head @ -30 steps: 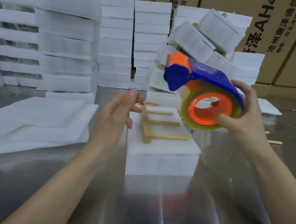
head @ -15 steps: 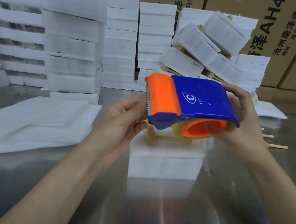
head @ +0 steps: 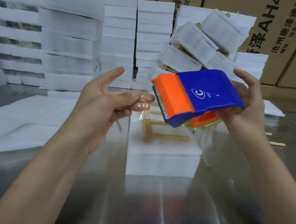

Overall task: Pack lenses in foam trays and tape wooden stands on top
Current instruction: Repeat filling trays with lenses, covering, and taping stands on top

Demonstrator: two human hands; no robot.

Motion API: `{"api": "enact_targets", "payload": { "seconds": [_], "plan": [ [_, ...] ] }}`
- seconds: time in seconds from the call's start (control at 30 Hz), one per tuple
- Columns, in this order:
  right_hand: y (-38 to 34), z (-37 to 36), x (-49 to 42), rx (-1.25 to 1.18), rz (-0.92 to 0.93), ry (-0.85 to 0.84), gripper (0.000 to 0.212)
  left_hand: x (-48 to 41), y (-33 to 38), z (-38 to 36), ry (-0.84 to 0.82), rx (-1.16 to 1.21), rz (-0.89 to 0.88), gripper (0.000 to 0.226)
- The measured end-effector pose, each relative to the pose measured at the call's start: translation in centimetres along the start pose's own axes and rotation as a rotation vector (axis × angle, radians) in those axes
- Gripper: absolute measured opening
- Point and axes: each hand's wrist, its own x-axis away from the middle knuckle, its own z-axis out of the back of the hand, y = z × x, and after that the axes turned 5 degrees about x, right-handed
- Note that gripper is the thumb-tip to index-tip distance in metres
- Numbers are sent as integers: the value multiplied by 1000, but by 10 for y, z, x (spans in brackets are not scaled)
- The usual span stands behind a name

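A shiny brushed-metal table (head: 134,210) fills the foreground, with blurred reflections across its surface. At its left side lies a loose pile of thin, flat white foam sheets (head: 25,118); another white sheet (head: 272,110) lies flat at the far right. Along the back stand large brown cardboard boxes (head: 286,35) printed with black Chinese characters and Latin letters.

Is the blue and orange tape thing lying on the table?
No, the right hand holds the tape dispenser up in the air above the foam tray.

"C" on tape dispenser (head: 208,92), "AH" on carton (head: 278,25)
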Motion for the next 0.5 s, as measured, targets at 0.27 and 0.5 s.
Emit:
{"api": "enact_targets", "payload": {
  "seconds": [0.27, 0.5],
  "plan": [
    [37, 21, 3, -15, -141, 314, 42, -8, 18, 33, 148, 251, -74, 40],
    [39, 35, -1, -450, -372, 75, 32, -11, 8, 37, 150, 267, 5, 51]
  ]
}}
